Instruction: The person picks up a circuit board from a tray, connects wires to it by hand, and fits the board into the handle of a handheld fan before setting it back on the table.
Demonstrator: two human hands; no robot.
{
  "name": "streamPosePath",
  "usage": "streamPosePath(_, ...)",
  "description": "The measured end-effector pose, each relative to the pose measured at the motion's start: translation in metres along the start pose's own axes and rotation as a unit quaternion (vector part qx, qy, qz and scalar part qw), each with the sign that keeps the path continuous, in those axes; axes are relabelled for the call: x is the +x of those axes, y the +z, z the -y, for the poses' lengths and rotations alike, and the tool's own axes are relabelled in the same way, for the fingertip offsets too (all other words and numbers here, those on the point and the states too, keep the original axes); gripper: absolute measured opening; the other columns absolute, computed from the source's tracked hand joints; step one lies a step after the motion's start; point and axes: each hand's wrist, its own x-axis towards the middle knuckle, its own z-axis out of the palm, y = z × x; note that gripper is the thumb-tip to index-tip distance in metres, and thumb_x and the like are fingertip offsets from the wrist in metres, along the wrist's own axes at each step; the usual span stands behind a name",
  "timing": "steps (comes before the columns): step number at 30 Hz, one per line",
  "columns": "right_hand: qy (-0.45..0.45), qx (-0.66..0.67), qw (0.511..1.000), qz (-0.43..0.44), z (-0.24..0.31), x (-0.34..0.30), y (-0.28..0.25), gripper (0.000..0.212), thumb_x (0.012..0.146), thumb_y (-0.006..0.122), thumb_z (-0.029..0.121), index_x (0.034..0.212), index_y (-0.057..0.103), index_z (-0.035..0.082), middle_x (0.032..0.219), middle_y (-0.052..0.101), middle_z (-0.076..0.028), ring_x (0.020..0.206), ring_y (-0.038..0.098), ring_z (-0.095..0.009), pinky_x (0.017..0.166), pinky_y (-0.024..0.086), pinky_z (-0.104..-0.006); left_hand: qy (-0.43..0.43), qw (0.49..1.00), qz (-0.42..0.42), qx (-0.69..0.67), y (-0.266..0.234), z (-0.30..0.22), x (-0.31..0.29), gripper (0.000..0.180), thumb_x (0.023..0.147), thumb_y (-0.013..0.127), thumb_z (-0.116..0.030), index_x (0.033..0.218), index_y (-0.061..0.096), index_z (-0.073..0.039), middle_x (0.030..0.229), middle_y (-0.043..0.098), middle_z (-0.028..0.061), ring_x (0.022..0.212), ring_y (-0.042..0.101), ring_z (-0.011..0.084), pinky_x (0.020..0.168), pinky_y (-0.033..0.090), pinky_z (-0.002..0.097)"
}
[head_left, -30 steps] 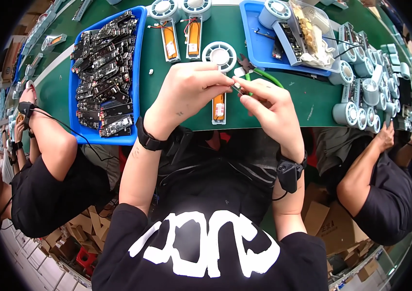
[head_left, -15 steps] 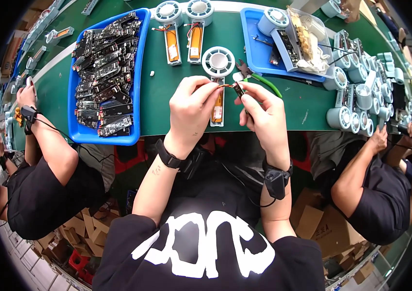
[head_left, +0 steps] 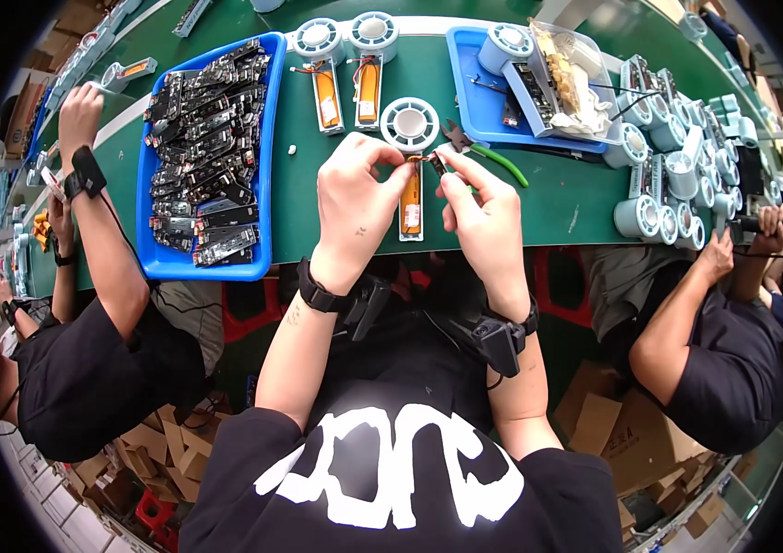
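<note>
In front of me lies a light-blue handheld fan (head_left: 410, 104), its round grille pointing away and its handle uncovered, with an orange battery (head_left: 411, 214) inside. My left hand (head_left: 354, 207) is closed in a pinch on thin coloured wires (head_left: 423, 158) above the handle. A small black circuit board (head_left: 438, 164) is gripped between the thumb and fingers of my right hand (head_left: 483, 214), close to the left fingertips. Whether the wires are joined to the board is too small to tell. Beyond the right hand rest green-handled cutting pliers (head_left: 499, 164).
At left, a blue tray (head_left: 268, 157) holds many black circuit boards. Two more open fans (head_left: 325, 92) (head_left: 370, 85) lie farther back. A blue tray (head_left: 467, 55) with a fan and clear box sits back right, beside stacked fan housings (head_left: 640, 217). Co-workers sit on both sides.
Both my hands have shifted slightly left, and the board has come closer to the left fingertips above the fan handle. The left co-worker's arm has reached farther out.
</note>
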Motion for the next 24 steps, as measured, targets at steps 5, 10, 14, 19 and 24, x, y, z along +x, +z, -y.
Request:
streamPosePath(5,-0.037,-0.066,0.997,-0.009,-0.008,-0.002,0.006,0.033,0.099,0.062,0.006,0.131,0.069,0.003,0.081,0.066,-0.002,0.057,0.054,-0.004,0.051,0.042,-0.0214,-0.117,0.989,-0.009,-0.09,0.014,0.008,0.005,0.011,0.084,0.075,-0.002,0.094,0.074,-0.001,0.082,0.068,0.0085,0.067,0.066,0.0174,0.063,0.052,0.0298)
streamPosePath(10,-0.043,-0.05,0.997,-0.045,-0.012,-0.003,0.009,0.035,0.098,0.063,0.005,0.132,0.068,0.003,0.08,0.066,-0.001,0.057,0.054,-0.004,0.052,0.043,-0.0224,-0.105,0.975,-0.03,-0.193,0.011,0.009,-0.007,0.009,0.086,0.075,-0.002,0.094,0.075,0.0,0.08,0.071,0.0071,0.067,0.068,0.0131,0.062,0.053,0.0263)
streamPosePath(14,-0.045,-0.07,0.995,-0.047,-0.01,-0.001,0.011,0.034,0.098,0.063,0.005,0.132,0.069,0.003,0.08,0.066,-0.001,0.057,0.053,-0.005,0.052,0.043,-0.0227,0.02,0.993,-0.05,-0.105,-0.001,0.016,-0.014,0.008,0.086,0.076,-0.001,0.094,0.076,0.002,0.081,0.072,0.0073,0.069,0.069,0.012,0.065,0.054,0.0237)
streamPosePath(19,-0.061,-0.076,0.994,-0.051,-0.013,0.001,0.009,0.034,0.098,0.064,0.005,0.132,0.069,0.004,0.08,0.066,-0.001,0.058,0.053,-0.005,0.053,0.044,-0.0229,-0.02,0.993,-0.006,-0.115,-0.001,0.012,-0.004,0.008,0.086,0.076,-0.001,0.093,0.077,0.003,0.083,0.073,0.0078,0.07,0.069,0.0131,0.065,0.055,0.0242)
streamPosePath(24,-0.095,-0.125,0.986,-0.055,-0.008,-0.001,0.007,0.032,0.098,0.064,0.005,0.129,0.07,0.003,0.084,0.067,-0.006,0.061,0.056,-0.009,0.057,0.046,-0.0258,-0.031,0.989,-0.04,-0.138,0.004,0.01,-0.003,0.008,0.084,0.078,-0.001,0.092,0.077,0.001,0.084,0.071,0.0084,0.068,0.068,0.0157,0.063,0.054,0.0268)
